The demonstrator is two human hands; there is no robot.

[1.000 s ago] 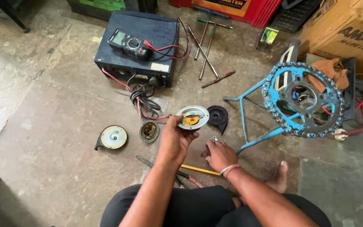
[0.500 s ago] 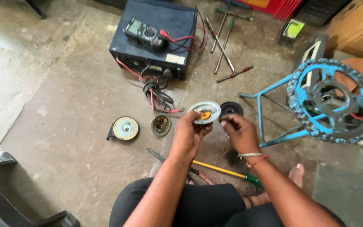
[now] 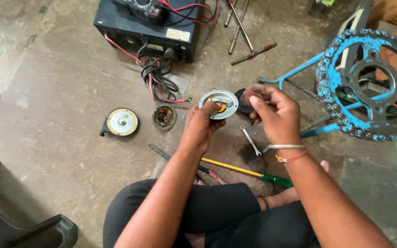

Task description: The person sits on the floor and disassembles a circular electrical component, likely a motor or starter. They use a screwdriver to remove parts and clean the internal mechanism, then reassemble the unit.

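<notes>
My left hand (image 3: 201, 126) holds up a round silver disc part (image 3: 218, 103) with a yellow-orange centre, pinched at its lower edge. My right hand (image 3: 274, 112) is raised just to the right of it, fingers curled near a black round part (image 3: 243, 102) lying behind on the floor; what the fingertips pinch is too small to tell. Below my hands on the concrete floor lie a small spanner (image 3: 251, 140), a dark brush (image 3: 255, 163) and a screwdriver (image 3: 249, 171) with a yellow shaft and green handle.
Left of my hands lie a round horn-like part (image 3: 121, 122) and a smaller open round housing (image 3: 164, 116). A black box (image 3: 138, 27) with red and black cables stands at the back. A blue sprocket stand (image 3: 368, 82) is on the right, a dark object (image 3: 19, 220) at the bottom left.
My right hand has risen from the floor to beside the disc. The view has shifted so the black box and the stand sit higher and closer.
</notes>
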